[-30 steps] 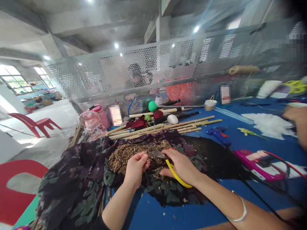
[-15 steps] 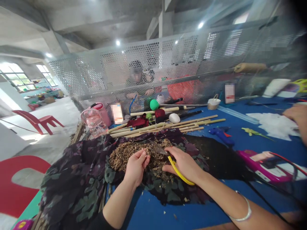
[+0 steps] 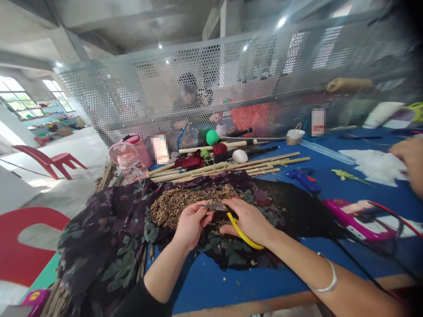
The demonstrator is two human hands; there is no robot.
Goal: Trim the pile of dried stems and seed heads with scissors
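Observation:
My right hand (image 3: 246, 220) is closed round the yellow handles of a pair of scissors (image 3: 246, 236), whose dark blades point left. Their tips reach the fingers of my left hand (image 3: 193, 222). Those left fingers are pinched together over the pile, and whatever they hold is too small to make out. Beneath both hands lies a heap of brown dried plant bits (image 3: 172, 204), spread on a dark flowered cloth (image 3: 115, 246).
Behind the heap lie several bamboo sticks (image 3: 277, 162), yarn balls and a white egg-shaped piece (image 3: 239, 156). A pink bottle (image 3: 130, 158) stands left. On the right are a blue glue gun (image 3: 304, 179), a magenta device (image 3: 357, 220) and another person's hand (image 3: 411, 160). Perforated metal (image 3: 139, 97) walls the back.
The scissor blades have come up against my left fingertips and now lie more level. The whole view has shifted slightly. The bystanding hand at right is nearly unchanged.

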